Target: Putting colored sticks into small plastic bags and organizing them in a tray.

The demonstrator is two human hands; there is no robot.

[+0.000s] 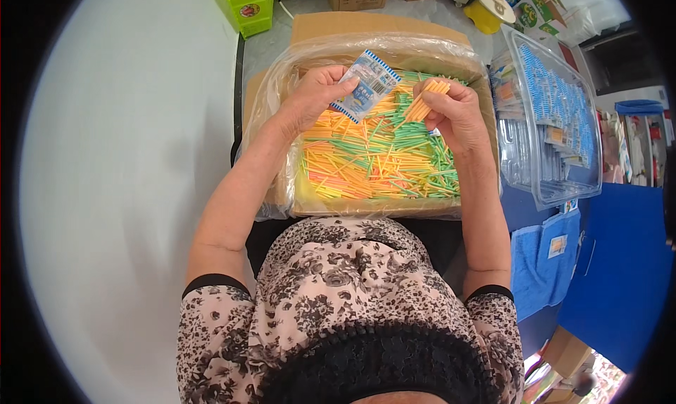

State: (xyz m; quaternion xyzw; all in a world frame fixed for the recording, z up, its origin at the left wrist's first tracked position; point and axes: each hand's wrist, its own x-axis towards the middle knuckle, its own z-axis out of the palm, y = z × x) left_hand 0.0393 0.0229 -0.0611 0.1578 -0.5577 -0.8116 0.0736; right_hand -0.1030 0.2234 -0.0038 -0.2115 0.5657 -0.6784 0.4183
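Observation:
My left hand [315, 99] pinches a small blue-and-white packet [362, 94] with striped ends, tilted above the pile. Closed round a bundle of thin orange-yellow sticks [424, 101], my right hand [461, 119] is just to the right of the packet, apart from it. Below both hands lies a large heap of thin sticks [373, 157] in orange, yellow, green and pink. They fill a cardboard box [380, 25] lined with clear plastic film [282, 171]. Whether the packet's end is slit cannot be made out.
To the right stands a clear plastic bin [517, 161] with rows of blue-and-white packets [560, 101]. A blue towel [542, 277] with one small packet [557, 246] on it lies nearer. A green plastic crate [248, 6] is at the far left, beside a white wall [127, 157].

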